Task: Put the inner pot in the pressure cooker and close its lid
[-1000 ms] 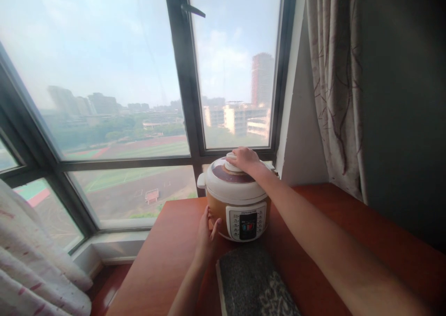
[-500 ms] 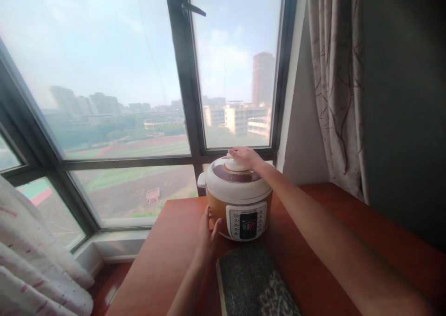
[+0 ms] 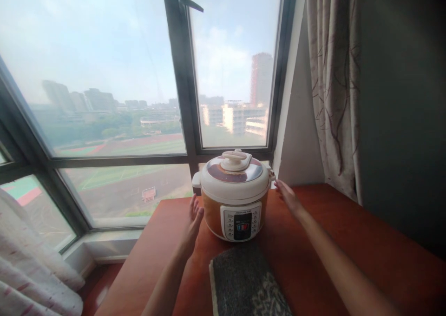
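My hands flank the pressure cooker (image 3: 234, 196), which stands on the red tabletop (image 3: 348, 223) by the window. My left hand (image 3: 193, 219) is spread flat just beside its left wall; my right hand (image 3: 286, 194), fingers extended, hovers near its right side, gripping nothing.

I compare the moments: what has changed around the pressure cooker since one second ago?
The right hand left the lid knob and came down beside the pressure cooker. The left hand drew slightly off its side. Cooker, lid and mat stayed put.
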The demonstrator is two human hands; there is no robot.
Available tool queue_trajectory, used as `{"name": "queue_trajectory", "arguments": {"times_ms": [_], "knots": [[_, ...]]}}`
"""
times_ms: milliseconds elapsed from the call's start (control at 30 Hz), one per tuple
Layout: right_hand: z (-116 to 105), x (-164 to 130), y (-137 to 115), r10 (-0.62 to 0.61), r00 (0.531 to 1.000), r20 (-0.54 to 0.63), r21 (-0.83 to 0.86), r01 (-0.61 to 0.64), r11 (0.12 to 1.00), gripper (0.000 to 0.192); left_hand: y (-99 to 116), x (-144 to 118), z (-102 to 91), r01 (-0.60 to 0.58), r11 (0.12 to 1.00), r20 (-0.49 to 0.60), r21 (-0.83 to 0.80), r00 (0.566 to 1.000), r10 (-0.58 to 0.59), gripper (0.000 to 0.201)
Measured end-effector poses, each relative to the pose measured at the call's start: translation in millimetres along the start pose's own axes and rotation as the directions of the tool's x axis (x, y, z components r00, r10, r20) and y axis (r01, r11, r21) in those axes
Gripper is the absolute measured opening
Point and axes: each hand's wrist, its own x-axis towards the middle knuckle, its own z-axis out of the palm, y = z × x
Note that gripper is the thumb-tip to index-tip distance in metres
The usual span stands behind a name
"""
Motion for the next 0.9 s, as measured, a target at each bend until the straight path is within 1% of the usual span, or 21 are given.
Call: {"name": "queue_trajectory", "arguments": {"times_ms": [100,167,233,333,433,533,600,733,800,900], "knots": [[18.4,-16.1,15.1,0.027,0.998,0.06,0.132,-0.035,0.991,0.074,10.2,8.2,-1.9,-0.011,1.0,0.036,0.022,0.999,0.01,0.083],[28.1,-22.3,17.2,0.017,0.998,0.068,0.198,-0.03,0.98,0.069,14.3,13.1,-3.8,-0.004,0.999,0.05,0.032,0.999,0.003,0.085],[33.3,-24.2,16.0,0.0,0.998,0.061,0.245,-0.015,0.969,0.067,17.8,17.6,-6.2,0.015,0.999,0.071,0.039,0.997,-0.018,0.086],[33.7,-20.9,11.5,-0.024,0.998,0.055,0.333,0.004,0.943,0.062,25.4,24.6,-9.1,0.02,0.999,0.078,0.042,0.997,-0.023,0.085],[30.2,-15.5,5.4,-0.031,0.997,0.068,0.405,0.001,0.914,0.055,39.3,31.9,-8.0,-0.04,0.999,0.061,0.033,0.997,0.038,0.076],[27.3,-13.3,-2.0,-0.055,0.994,0.094,0.433,0.009,0.901,0.05,57.7,36.6,-1.3,-0.143,0.99,0.116,0.016,0.983,0.14,0.069],[26.6,-14.1,-7.3,-0.089,0.99,0.11,0.451,0.03,0.892,0.05,68.9,36.8,4.7,-0.183,0.983,0.174,0.008,0.968,0.178,0.071],[28.8,-18.7,-16.2,-0.179,0.976,0.121,0.49,0.098,0.866,0.052,81.8,33.6,13.5,-0.15,0.989,0.266,0.004,0.953,0.143,0.08],[31.1,-20.4,-18.8,-0.189,0.975,0.118,0.516,0.103,0.85,0.051,83.5,32.3,15.2,-0.135,0.991,0.278,0.0,0.952,0.129,0.082],[33.3,-19.8,-20.2,-0.165,0.979,0.116,0.574,0.069,0.816,0.048,83.4,31.1,17.0,-0.121,0.993,0.266,0.003,0.957,0.116,0.081]]}}
